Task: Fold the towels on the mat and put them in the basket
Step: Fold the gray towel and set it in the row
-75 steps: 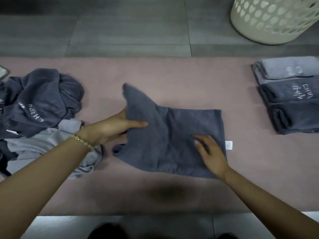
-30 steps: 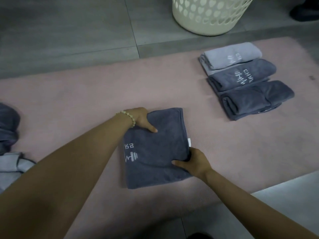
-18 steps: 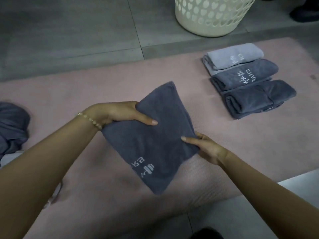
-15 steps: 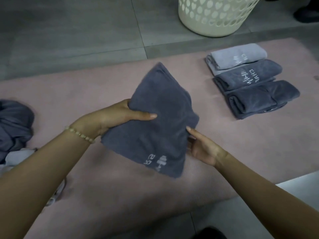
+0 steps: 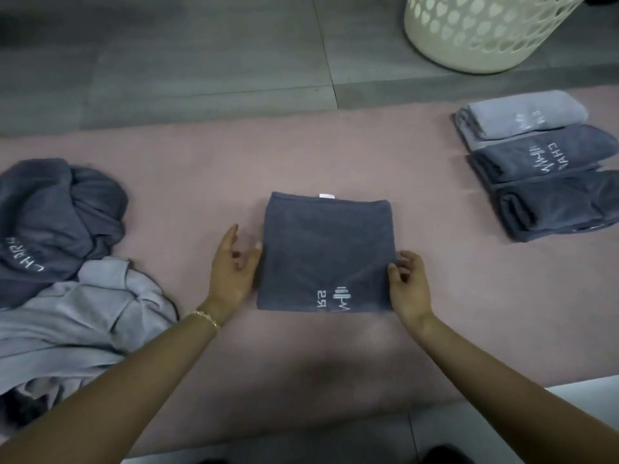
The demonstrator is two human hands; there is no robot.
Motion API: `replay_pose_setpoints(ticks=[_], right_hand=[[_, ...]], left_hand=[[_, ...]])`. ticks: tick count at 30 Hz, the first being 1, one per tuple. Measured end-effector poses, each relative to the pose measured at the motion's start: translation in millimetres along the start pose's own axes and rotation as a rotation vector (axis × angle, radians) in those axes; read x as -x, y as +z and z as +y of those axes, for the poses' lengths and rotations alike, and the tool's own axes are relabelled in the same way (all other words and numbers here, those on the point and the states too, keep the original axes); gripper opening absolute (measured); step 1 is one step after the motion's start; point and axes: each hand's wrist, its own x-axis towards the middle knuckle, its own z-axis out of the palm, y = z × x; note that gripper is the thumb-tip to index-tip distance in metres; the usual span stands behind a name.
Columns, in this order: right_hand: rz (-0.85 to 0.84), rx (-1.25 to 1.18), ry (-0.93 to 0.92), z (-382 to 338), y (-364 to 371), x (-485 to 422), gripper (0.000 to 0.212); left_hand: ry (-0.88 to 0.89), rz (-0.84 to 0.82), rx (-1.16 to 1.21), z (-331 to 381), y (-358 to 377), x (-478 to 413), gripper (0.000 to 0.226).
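A dark grey towel (image 5: 326, 251), folded into a square with a white logo near its front edge, lies flat on the pink mat (image 5: 201, 155). My left hand (image 5: 232, 267) is at the towel's left edge, fingers fairly straight and thumb touching the cloth. At the right edge, my right hand (image 5: 408, 284) has loosely curled fingers whose tips touch the towel. The cream perforated basket (image 5: 485, 38) stands on the floor beyond the mat at the far right.
Three folded towels lie in a row at the mat's right: a light grey one (image 5: 522, 115), a dark one (image 5: 542, 152) and another dark one (image 5: 562, 202). Unfolded towels are heaped at the left, dark grey (image 5: 57, 212) over light grey (image 5: 83, 326). Grey floor tiles surround the mat.
Both hands lifted the folded towel, turned it in the air and laid it flat again with the logo toward me. The hands have let go and now sit at its sides.
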Motion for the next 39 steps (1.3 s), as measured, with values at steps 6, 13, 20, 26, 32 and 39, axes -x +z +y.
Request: replay_pose_setpoints(ticks=[6,13,20,26,32,39], right_hand=[[-0.272,0.528,-0.681,6,19,15,0.061],[-0.571,0.84,-0.735,15,22,-2,0.091],[-0.553,0.841,-0.832,-22,6,-15,0.056],[-1.15,0.689,-0.053,-97,-17,-34,0.028],[-0.869,0.369,0.03,-80,-19,-58,0.022],[-0.409,0.094,-0.048,-29,1,-55,0.021]], left_hand=[[0.859,-0.416,-0.896,-44,22,20,0.09],[0.783,-0.383,-1.047,-37,39,4,0.103],[0.528,-0.776,-0.859,18,21,-11,0.047],[0.096,-1.029,-0.528,70,-15,-32,0.019],[0.036,-0.325,-0.084,33,-8,-38,0.034],[0.05,-0.091,-0.021,14,24,-11,0.059]])
